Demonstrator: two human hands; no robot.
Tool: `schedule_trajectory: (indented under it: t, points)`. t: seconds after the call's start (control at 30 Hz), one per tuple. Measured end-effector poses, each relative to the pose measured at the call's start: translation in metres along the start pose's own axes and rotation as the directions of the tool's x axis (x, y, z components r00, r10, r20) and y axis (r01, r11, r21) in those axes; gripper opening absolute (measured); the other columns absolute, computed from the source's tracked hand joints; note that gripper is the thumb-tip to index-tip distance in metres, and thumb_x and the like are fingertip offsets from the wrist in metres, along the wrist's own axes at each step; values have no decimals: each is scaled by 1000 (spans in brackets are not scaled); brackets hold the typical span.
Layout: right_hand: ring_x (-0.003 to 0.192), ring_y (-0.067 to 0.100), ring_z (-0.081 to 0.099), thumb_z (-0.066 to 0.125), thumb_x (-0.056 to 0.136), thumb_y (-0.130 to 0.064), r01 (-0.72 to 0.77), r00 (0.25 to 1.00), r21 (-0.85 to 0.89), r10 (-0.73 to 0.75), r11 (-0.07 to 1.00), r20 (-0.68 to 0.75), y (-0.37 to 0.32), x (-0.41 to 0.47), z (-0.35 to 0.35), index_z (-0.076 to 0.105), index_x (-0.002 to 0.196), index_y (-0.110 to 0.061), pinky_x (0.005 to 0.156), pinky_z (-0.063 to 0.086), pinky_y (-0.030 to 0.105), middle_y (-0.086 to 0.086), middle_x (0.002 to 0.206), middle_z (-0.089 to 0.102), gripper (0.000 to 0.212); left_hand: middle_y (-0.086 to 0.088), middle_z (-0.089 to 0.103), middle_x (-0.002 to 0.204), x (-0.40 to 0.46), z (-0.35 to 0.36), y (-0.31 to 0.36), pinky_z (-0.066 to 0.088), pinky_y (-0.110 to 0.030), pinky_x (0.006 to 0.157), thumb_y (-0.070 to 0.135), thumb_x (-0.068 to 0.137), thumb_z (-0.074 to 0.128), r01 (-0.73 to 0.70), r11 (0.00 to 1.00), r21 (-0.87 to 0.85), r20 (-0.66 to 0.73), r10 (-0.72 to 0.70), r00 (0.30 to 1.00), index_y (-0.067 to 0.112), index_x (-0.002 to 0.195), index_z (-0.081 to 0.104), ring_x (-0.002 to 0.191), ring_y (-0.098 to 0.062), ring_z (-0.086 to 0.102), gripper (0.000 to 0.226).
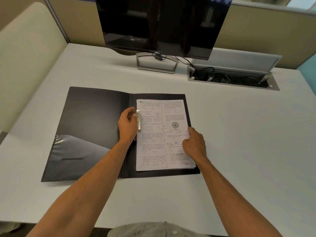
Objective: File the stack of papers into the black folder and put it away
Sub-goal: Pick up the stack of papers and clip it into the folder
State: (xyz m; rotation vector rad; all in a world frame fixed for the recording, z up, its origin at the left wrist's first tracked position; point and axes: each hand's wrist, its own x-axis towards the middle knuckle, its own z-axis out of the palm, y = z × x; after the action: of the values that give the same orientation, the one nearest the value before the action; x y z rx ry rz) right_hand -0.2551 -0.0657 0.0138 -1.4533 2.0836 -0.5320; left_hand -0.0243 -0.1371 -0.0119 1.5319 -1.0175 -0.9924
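The black folder lies open flat on the white desk. A stack of printed papers rests on its right half. A metal clip sits at the left edge of the papers, near the spine. My left hand is at the clip, with its fingers curled on the clip's lever. My right hand presses down on the right edge of the papers, palm down. The left inner cover has a glossy pocket in its lower part.
A dark monitor on a metal stand stands at the back of the desk. To its right an open cable tray holds wires. Beige partition walls close off the left and back sides.
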Motion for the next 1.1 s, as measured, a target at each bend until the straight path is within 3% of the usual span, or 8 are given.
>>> schedule_trajectory:
  t: [0.13, 0.33, 0.5, 0.7, 0.9, 1.1]
  points:
    - [62, 5, 43, 60, 87, -21, -10, 1000, 4, 10, 1000, -13, 3, 0, 3, 51, 118, -16, 49, 31, 14, 4, 115, 63, 33, 5, 62, 111, 10, -4, 8, 48, -5, 65, 8, 93, 55, 96, 992, -86, -15, -97, 995, 13, 123, 57, 96, -4, 61, 31]
    - [62, 3, 43, 58, 87, -20, 8, 1000, 22, -8, 1000, 4, 6, 0, 2, 51, 117, -15, 49, 31, 14, 4, 115, 63, 31, 1, 63, 113, 30, -7, 17, 47, -18, 74, 6, 91, 55, 176, 980, 89, 111, -185, 976, 13, 123, 55, 99, -12, 60, 33]
    - [78, 10, 50, 56, 89, -17, 20, 999, 25, -21, 999, 40, 6, 1, -2, 50, 117, -15, 57, 40, 18, 5, 118, 63, 29, 1, 65, 108, 39, -11, 30, 49, -25, 77, 10, 90, 61, 163, 972, 171, 158, -191, 969, 17, 121, 55, 97, -13, 61, 33]
    - [82, 10, 50, 56, 89, -13, 28, 998, 36, -30, 999, 49, 9, 1, -3, 51, 120, -12, 55, 35, 12, 5, 120, 62, 32, 5, 67, 100, 24, -16, 34, 51, -26, 77, 13, 91, 59, 65, 981, 180, 160, -95, 983, 19, 118, 57, 91, -8, 62, 28]
    - [81, 9, 48, 56, 87, -10, 53, 998, 37, -53, 998, 16, 12, -1, 1, 54, 118, -9, 53, 30, 8, 7, 119, 63, 31, 8, 67, 90, 5, -25, 33, 48, -18, 72, 16, 91, 60, -31, 972, 232, 133, 0, 991, 22, 96, 65, 85, -7, 63, 10]
    - [80, 8, 46, 57, 87, -11, 74, 997, 13, -74, 997, -4, 14, -2, 2, 55, 118, -7, 52, 28, 7, 8, 119, 63, 31, 8, 67, 90, -14, -32, 32, 43, -7, 63, 18, 91, 61, -99, 947, 307, 132, 60, 989, 20, 95, 66, 79, -2, 62, 7]
